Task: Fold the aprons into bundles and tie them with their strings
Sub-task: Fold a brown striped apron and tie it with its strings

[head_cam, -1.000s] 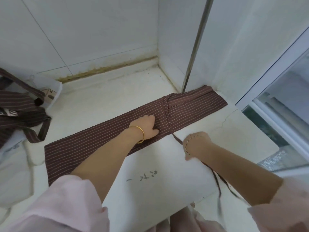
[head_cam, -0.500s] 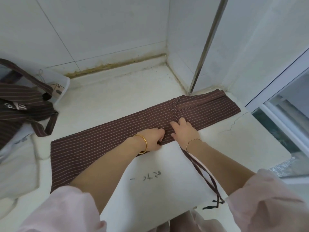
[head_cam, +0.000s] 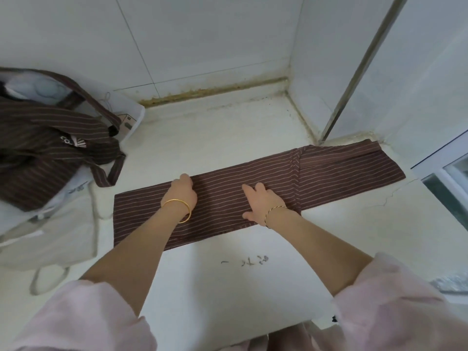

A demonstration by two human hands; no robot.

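We see both hands on the folded striped apron, a long strip lying on the tabletop. The right hand lies flat with fingers spread, holding nothing, and the string crosses the strip just to its right. The left hand rests further left with its fingertips at the far edge, though we cannot tell whether they press flat or hook it; beyond it lies a heap of aprons.

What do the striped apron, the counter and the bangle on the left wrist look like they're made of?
Striped apron: thin woven cloth, likely cotton, matte; it folds flat. Counter: hard white stone or tile, cracked at the right. Bangle: shiny yellow metal, perhaps gold.
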